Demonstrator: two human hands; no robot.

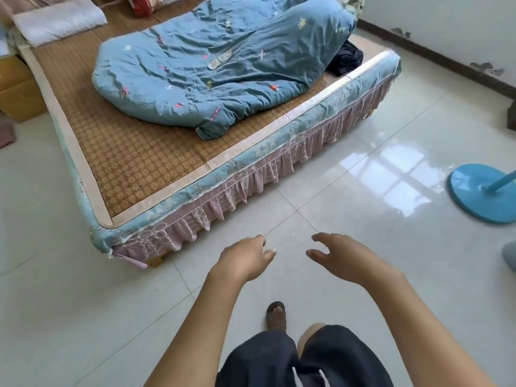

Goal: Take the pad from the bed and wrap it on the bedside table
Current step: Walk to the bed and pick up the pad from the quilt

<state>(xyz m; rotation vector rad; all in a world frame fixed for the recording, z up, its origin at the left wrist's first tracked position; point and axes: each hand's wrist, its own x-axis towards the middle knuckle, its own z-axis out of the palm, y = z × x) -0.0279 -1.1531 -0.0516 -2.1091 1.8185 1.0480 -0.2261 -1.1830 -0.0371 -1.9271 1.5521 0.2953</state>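
While approaching: we stand short of the bed [156,196]
Hands: left hand [245,261], right hand [343,258] loosely spread, empty
Next: reach far for the pad [217,76]

Glossy pale floor tiles [363,247] – window glare; white wall [446,18], dark skirting [435,51]; blue fan base [480,196].

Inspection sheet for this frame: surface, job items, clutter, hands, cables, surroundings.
Surface: bed covered by a woven mat, frilled skirt around the edge.
Job's things: blue quilted pad lies bunched on the bed, untouched; bedside table not identifiable.
Clutter: white pillow at the far end, dark cloth beside the pad.
Hands: left hand and right hand open, empty, over the floor short of the bed.
Cables: nothing seen.
Surroundings: glossy tiled floor, blue fan base, cardboard boxes.
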